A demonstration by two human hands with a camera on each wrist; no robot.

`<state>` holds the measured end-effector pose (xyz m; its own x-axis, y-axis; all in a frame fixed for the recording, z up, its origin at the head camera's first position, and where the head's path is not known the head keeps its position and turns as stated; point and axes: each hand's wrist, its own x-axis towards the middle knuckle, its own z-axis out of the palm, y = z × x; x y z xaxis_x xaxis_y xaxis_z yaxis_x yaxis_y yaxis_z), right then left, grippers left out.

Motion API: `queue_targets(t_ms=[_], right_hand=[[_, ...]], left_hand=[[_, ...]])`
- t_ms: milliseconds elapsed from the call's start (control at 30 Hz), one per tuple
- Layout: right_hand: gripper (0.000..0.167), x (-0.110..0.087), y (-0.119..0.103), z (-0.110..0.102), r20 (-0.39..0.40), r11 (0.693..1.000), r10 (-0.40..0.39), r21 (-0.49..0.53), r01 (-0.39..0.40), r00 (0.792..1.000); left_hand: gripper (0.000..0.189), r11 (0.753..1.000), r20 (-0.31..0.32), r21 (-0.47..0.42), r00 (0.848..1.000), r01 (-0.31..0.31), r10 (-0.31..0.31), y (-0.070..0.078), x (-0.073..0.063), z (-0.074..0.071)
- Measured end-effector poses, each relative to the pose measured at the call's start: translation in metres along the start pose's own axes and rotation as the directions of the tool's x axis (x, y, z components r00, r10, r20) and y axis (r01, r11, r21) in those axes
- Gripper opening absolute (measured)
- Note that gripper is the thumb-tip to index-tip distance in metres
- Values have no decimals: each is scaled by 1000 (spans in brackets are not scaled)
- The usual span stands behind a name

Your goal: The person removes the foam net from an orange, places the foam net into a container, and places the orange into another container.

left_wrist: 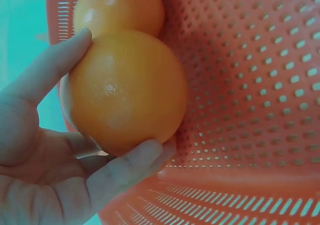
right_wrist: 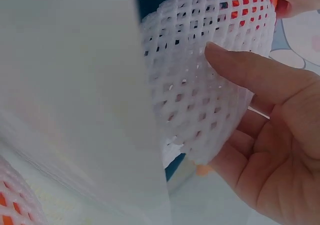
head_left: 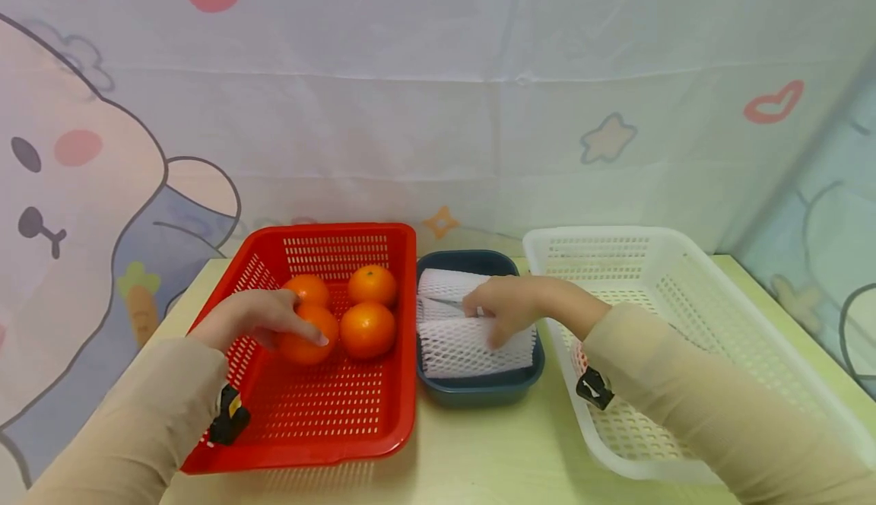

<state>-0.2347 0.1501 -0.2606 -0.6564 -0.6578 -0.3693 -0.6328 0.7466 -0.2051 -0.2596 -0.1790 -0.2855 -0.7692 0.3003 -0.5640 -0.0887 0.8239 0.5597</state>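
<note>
In the left wrist view, my left hand grips an orange, thumb on one side and fingers curled under the other. This happens inside the red basket, where several other oranges lie close by. My right hand is over the dark blue bin, which holds several white foam net sleeves. Seen from the right wrist, the thumb lies on the front of one foam net sleeve and the fingers are behind it, pinching it.
A white basket stands to the right of the bin, partly covered by my right sleeve. In it, a netted orange shows at the corner of the right wrist view. A printed cloth hangs behind the pale table.
</note>
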Motion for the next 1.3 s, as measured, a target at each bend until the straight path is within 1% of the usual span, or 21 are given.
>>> queue_targets(t_ms=[167, 267, 367, 500, 633, 733, 933, 1033, 1100, 1300], right_hand=[[25, 1, 2, 2, 39, 1000, -1, -6, 1, 999], [27, 0, 4, 3, 46, 1000, -6, -16, 6, 999], [28, 0, 5, 3, 53, 1000, -3, -25, 4, 999], [27, -1, 6, 3, 70, 1000, 20, -22, -19, 997], [28, -1, 6, 3, 87, 999, 52, -5, -52, 995], [29, 0, 6, 3, 90, 998, 66, 11, -68, 994], [29, -2, 7, 2, 88, 998, 48, 23, -50, 995], [30, -2, 7, 1, 85, 998, 52, 27, -54, 995], [30, -2, 8, 1, 79, 999, 41, 24, -43, 996], [31, -4, 11, 1, 65, 999, 33, 31, -35, 997]], left_hand=[[85, 1000, -15, -14, 1000, 25, -25, -4, 4, 4], [80, 1000, -20, -12, 1000, 23, -23, -7, 6, 6], [79, 1000, -7, -8, 1000, 17, -17, -9, 8, 8], [76, 1000, 6, -3, 1000, 10, -10, -10, 10, 8], [74, 1000, 0, 0, 1000, 11, -11, -11, 11, 8], [73, 1000, -12, 3, 1000, 15, -15, -11, 10, 9], [72, 1000, -38, 16, 999, 19, -18, -11, 9, 10], [70, 1000, -44, 27, 999, 17, -15, -11, 9, 10], [69, 999, -46, 32, 999, 15, -14, -10, 9, 10], [70, 999, -51, 44, 999, 12, -9, -9, 7, 8]])
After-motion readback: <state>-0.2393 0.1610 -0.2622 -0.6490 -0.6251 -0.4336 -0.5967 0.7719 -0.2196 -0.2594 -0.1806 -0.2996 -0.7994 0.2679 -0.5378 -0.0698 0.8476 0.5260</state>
